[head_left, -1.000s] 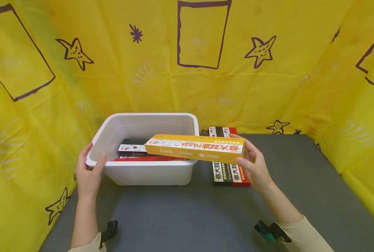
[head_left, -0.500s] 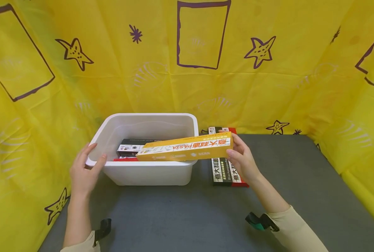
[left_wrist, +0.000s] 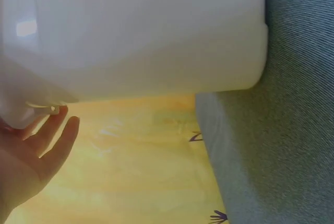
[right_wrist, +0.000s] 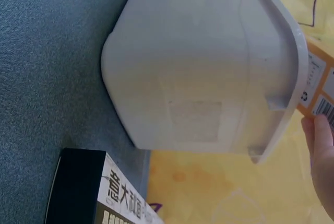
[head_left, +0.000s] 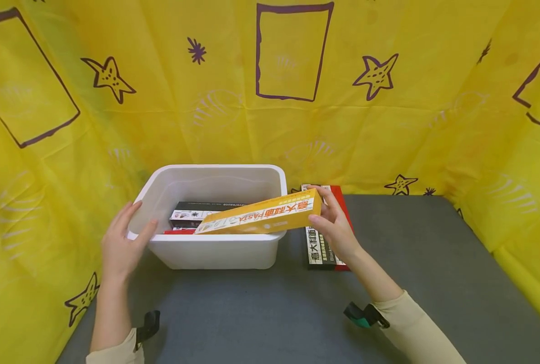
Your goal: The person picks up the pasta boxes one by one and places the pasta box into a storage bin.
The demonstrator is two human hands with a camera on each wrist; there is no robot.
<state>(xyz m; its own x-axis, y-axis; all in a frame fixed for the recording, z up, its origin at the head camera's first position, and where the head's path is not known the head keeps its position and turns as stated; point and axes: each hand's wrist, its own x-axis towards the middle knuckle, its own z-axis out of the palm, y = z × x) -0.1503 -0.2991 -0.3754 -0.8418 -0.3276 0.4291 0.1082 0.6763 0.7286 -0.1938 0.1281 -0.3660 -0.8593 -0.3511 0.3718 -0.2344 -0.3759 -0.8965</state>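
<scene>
As one yellow pasta box (head_left: 260, 217) slants over one white bin (head_left: 215, 253), its left end dips inside the opening and its right end juts up past the right rim. One person's right hand (head_left: 338, 230) holds that raised end, the grip narrow, with the thumb on the near side and fingers on the far side; whether the box also touches the rim cannot be told. At the bin's left front corner, the left hand (head_left: 121, 250) rests on the rim, its grip wide, thumb and fingers spread apart. Five boxes are in view, two of them inside the bin: one black box (head_left: 192, 222) and, nearer the front wall, one red box (head_left: 179, 232), mostly hidden. Just right of the bin, two more lie flat, side by side, on the grey surface (head_left: 251, 313): one black carton (head_left: 316, 247) and one red carton (head_left: 338, 194), the latter partly covered by the right hand. Two pale sleeves (head_left: 415, 323) reach in from below, one black device (head_left: 149, 326) at each wrist. Yellow fabric (head_left: 270, 131) bearing at least four starfish (head_left: 376, 76) hangs behind and at both sides.
</scene>
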